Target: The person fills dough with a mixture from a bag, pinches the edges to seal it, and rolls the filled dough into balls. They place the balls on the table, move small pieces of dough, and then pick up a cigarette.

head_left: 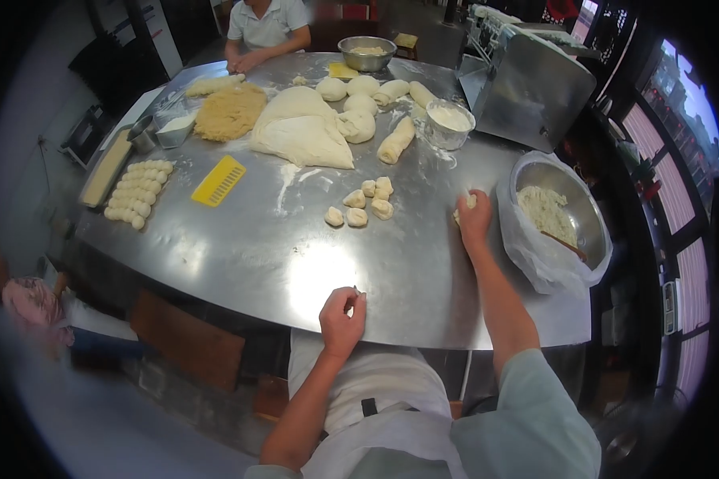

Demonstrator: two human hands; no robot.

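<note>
My right hand (pixel 476 217) is closed around a pale dough piece (pixel 471 201) over the right part of the steel table, left of the steel bowl. My left hand (pixel 343 321) is curled at the table's near edge; what is between its fingers, if anything, I cannot make out. Ahead of it lie several small dough pieces (pixel 357 217) in a loose group. Behind them sit a big slab of white dough (pixel 303 132), a thick dough roll (pixel 396 141) and several dough lumps (pixel 361 104).
At right stands a steel bowl (pixel 593 199) lined with plastic, holding crumbly filling and a wooden handle. A yellow scraper (pixel 218 181), rows of small dough balls (pixel 138 194), brownish dough (pixel 230 112) and a flour tub (pixel 449 128) lie around. A person (pixel 268 32) works opposite.
</note>
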